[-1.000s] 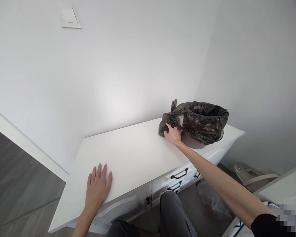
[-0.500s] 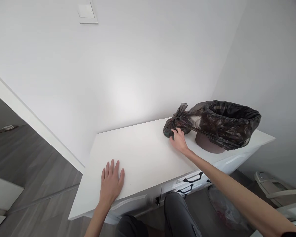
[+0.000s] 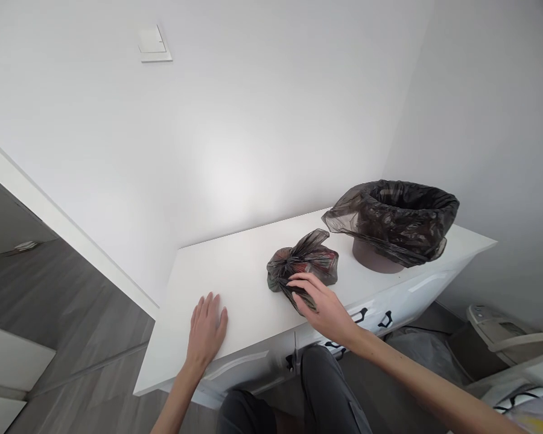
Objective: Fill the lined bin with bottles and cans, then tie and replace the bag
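Observation:
A knotted black plastic bag lies on the white cabinet top, with red and green contents showing through its thin film. My right hand is at the bag's near side, its curved fingers and thumb closed loosely on the gathered plastic. Flat on the cabinet top to the left rests my left hand, fingers stretched out and holding nothing. Right of the tied bag stands a brown bin, lined with a black bin bag folded over its rim.
A white wall rises behind the cabinet, with a light switch on it. Black drawer handles stick out at the front, near my knees. A pale appliance stands on the floor at the right.
My right hand and the tied bag have moved left and nearer to me, away from the bin. The bag has turned. My left hand stays flat on the cabinet top.

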{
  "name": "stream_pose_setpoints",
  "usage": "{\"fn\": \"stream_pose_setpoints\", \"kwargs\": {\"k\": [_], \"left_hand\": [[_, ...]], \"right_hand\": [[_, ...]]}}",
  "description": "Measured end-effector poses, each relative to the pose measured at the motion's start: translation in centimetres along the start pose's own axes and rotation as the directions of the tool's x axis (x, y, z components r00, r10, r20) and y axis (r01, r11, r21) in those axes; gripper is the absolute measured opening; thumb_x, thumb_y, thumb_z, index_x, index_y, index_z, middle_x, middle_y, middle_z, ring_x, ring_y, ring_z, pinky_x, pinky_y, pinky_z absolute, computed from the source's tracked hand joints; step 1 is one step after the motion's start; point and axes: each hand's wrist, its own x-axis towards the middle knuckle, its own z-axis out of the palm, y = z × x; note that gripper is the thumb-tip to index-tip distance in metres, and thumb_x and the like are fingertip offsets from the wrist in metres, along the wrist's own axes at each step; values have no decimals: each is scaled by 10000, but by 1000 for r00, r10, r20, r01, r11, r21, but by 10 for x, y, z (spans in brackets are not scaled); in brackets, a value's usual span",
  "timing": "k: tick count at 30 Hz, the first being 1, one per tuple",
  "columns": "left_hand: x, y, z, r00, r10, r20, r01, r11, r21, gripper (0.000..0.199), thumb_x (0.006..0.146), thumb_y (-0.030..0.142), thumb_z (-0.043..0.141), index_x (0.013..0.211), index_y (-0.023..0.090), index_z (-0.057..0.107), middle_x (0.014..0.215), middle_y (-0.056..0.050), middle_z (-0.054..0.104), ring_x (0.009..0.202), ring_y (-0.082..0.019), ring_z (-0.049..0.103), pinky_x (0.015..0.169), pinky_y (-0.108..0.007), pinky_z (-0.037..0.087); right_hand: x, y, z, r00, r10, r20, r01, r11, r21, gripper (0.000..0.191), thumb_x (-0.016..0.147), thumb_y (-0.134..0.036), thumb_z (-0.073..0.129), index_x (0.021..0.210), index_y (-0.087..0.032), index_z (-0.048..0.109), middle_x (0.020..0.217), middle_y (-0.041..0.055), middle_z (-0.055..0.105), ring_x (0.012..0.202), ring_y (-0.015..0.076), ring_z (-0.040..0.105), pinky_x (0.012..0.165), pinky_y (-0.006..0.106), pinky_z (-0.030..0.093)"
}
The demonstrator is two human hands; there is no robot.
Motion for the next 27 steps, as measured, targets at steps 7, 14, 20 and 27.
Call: {"fn": "stream_pose_setpoints", "kwargs": {"k": [7,14,20,27], "left_hand": [[59,96,-33,957,258,-130,-286,912,-294,435,1040,386,362,1425,274,530,1379,-98,638,1330,-268,546,1114,-480,438],[119,164,-48,843,538,15,-463,739,-489,286,1020,337,446,1209,222,629,1234,-87,671,1169,-230,605,1051,-424,467],[115,162,-46,846,528,68,-452,779,-434,165,945,372,617,1000,216,612,1003,-56,675,1001,-247,605,937,-432,471],[107,140,-61,829,557,36,-516,789,-332,194,987,414,566,966,229,622,951,-38,680,956,-231,590,904,-392,437]], "right_hand": [[8,22,-14,985,157,-77,-162,985,-60,387,1028,-406,400,1376,-281,515,912,10,744,691,179,692,683,307,521],[41,14,-17,961,271,-60,-277,926,-257,423,998,-378,504,1399,-259,443,847,6,767,851,243,733,664,283,397],[43,4,-19,970,234,-62,-242,933,-265,200,979,-360,549,1158,-272,552,812,-24,741,785,205,698,614,267,314],[33,3,-28,997,75,-19,-77,984,-159,55,967,-291,528,966,-254,569,847,-22,687,721,155,605,631,259,348]]}}
